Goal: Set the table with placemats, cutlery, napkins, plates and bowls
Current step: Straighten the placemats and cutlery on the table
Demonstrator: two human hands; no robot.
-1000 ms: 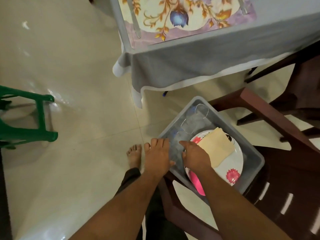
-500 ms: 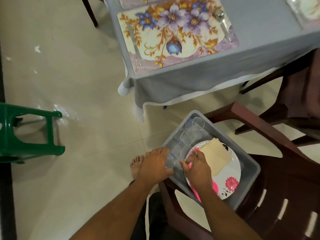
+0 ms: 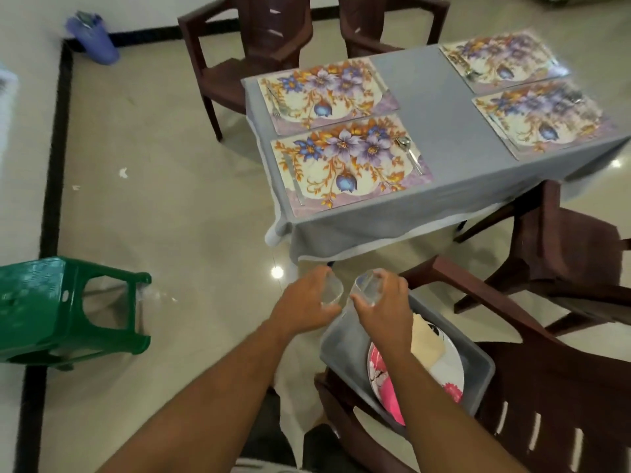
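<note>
both hands up out of the grey bin (image 3: 345, 343) now, left hand (image 3: 304, 302) and right hand (image 3: 382, 302) each gripping a clear glass, lifted to lower centre of frame, camera tilted up, whole table (image 3: 440, 131) showing

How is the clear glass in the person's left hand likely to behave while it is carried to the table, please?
The clear glass looks thin-walled, so probably light but fragile over the hard tiled floor. Its smooth sides may be slippery; the left hand curls round it, which seems a sensible grip.
</note>
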